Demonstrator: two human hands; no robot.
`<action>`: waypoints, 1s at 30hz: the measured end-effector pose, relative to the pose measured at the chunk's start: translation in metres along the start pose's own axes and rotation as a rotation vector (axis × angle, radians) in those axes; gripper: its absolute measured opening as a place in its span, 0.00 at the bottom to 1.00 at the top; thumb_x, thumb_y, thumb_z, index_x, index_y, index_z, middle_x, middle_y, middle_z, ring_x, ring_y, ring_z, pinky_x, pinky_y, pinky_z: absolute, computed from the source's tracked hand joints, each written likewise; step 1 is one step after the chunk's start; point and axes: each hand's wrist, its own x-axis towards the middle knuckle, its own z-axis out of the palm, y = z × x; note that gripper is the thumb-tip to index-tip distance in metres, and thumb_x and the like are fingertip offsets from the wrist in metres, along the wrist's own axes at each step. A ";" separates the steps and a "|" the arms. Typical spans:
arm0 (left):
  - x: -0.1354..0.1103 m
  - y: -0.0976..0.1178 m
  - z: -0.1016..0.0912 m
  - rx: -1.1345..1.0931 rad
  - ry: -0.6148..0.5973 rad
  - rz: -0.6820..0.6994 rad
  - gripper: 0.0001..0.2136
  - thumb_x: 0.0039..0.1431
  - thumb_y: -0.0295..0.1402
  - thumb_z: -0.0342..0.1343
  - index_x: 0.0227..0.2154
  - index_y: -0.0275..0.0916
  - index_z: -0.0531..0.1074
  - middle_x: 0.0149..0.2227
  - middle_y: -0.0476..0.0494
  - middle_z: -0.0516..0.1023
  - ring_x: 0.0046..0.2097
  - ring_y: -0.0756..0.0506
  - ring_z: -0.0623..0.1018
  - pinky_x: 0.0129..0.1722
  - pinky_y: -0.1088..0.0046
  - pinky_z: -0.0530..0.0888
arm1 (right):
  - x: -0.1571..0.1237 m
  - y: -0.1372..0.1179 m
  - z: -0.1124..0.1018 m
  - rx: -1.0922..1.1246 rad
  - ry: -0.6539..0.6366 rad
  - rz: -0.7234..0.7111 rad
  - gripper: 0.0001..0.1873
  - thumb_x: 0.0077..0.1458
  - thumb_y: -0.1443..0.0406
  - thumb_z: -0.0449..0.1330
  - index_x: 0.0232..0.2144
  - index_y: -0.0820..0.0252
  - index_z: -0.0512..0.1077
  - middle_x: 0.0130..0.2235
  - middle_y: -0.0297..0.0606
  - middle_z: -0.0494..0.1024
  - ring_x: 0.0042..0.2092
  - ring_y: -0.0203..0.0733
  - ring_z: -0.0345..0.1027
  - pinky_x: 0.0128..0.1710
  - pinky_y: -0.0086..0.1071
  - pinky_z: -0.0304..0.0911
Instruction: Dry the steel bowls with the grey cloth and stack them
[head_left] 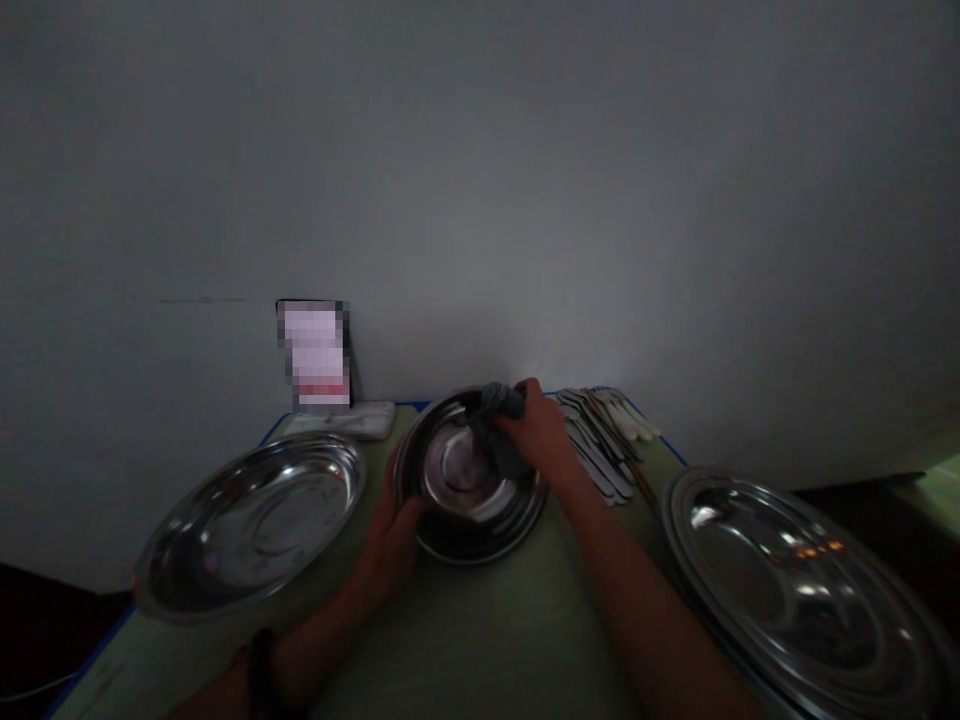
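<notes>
A round steel bowl [457, 480] sits in the middle of the pale green table [480, 640]. My left hand [390, 540] grips its near left rim, fingers curled over the edge. My right hand [541, 430] is closed on a dark grey cloth [496, 425] that hangs into the bowl and presses against its inner far side.
A large oval steel platter [255, 520] lies to the left and another [795, 580] to the right. Several pieces of cutlery [607, 440] lie behind my right hand. A folded white cloth [352, 420] and a small upright card [315, 355] stand against the grey wall.
</notes>
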 end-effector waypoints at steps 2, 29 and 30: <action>0.001 0.006 0.002 0.035 0.067 0.072 0.32 0.52 0.35 0.54 0.61 0.41 0.56 0.63 0.40 0.63 0.65 0.36 0.61 0.64 0.57 0.57 | -0.002 0.008 0.014 0.146 0.073 0.044 0.17 0.49 0.60 0.64 0.40 0.61 0.70 0.35 0.44 0.79 0.38 0.48 0.72 0.34 0.33 0.60; 0.012 -0.001 0.005 0.188 -0.057 -0.004 0.29 0.51 0.43 0.60 0.55 0.35 0.66 0.57 0.32 0.72 0.61 0.33 0.67 0.63 0.52 0.58 | -0.023 0.022 0.053 0.528 0.287 0.205 0.21 0.48 0.47 0.58 0.22 0.59 0.72 0.25 0.39 0.78 0.32 0.48 0.72 0.31 0.35 0.64; 0.012 0.001 0.005 0.181 -0.047 -0.022 0.28 0.51 0.43 0.60 0.54 0.35 0.67 0.56 0.33 0.73 0.62 0.34 0.67 0.63 0.52 0.57 | -0.024 0.020 0.055 0.525 0.238 0.209 0.21 0.47 0.47 0.59 0.18 0.58 0.71 0.21 0.37 0.75 0.30 0.48 0.72 0.28 0.34 0.62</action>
